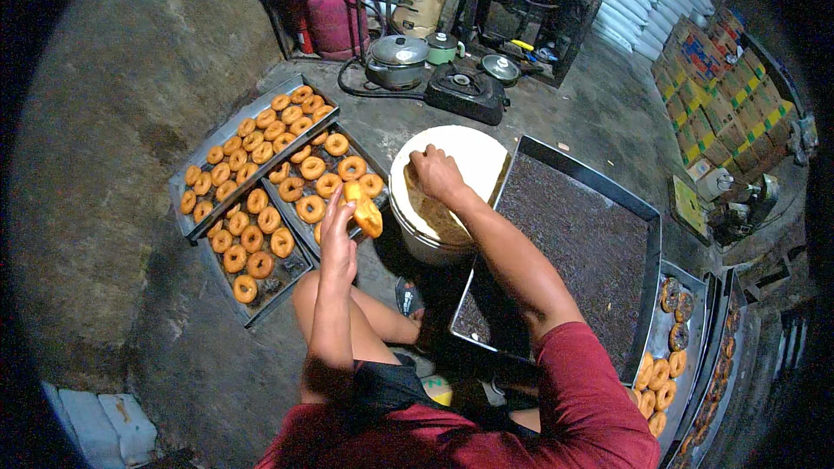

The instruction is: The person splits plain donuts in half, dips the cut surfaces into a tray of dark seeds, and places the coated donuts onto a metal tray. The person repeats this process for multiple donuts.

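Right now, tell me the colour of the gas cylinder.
Pink gas cylinder, clearest in the head view.

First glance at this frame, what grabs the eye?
The metal trays packed with golden-brown ring doughnuts on the floor at the left stand out first. Near the middle, the left hand holds up one plain doughnut, while the right hand reaches into the round white bucket. To the right lies a large dark tray of chocolate sprinkles.
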`<state>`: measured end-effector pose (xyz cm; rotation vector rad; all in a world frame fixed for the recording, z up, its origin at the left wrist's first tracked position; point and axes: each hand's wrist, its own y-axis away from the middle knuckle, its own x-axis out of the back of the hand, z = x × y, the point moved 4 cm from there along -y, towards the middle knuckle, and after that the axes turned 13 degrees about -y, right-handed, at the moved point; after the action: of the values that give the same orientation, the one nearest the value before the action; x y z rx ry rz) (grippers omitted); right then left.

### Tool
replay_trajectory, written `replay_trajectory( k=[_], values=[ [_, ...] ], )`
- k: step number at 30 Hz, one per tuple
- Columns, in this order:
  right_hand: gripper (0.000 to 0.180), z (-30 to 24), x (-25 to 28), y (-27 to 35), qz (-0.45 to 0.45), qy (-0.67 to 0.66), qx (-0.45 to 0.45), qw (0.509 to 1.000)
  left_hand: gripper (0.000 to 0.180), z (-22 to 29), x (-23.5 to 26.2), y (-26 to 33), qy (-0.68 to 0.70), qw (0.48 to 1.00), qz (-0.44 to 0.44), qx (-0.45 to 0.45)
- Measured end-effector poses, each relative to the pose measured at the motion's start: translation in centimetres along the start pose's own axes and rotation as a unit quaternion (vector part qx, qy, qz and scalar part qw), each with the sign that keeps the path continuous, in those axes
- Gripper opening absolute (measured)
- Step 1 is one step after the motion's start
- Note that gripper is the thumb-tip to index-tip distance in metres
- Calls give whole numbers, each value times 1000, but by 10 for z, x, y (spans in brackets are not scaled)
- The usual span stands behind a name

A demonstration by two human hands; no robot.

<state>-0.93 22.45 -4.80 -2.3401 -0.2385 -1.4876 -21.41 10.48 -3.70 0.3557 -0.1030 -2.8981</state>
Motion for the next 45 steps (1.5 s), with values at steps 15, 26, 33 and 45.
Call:
replay_trajectory(
  k=[15, 26, 33, 45],
  values=[
    [42, 42, 120, 60, 98, -688, -158, 701, 56, -25, -87, -124, -716, 660, -133, -186],
    [52, -23, 172, 145, 267, -347, 4, 899, 49, 2, -140, 5, 187, 911, -341, 140],
    [52, -43, 188, 193, 301, -197, -6, 933, 50, 7, -176, 68, 168, 899, -387, 116],
    [45, -49, 198, 239, 250, -98, 92, 959, 49, 0, -205, 89, 130, 929, -339, 78]
  ],
)
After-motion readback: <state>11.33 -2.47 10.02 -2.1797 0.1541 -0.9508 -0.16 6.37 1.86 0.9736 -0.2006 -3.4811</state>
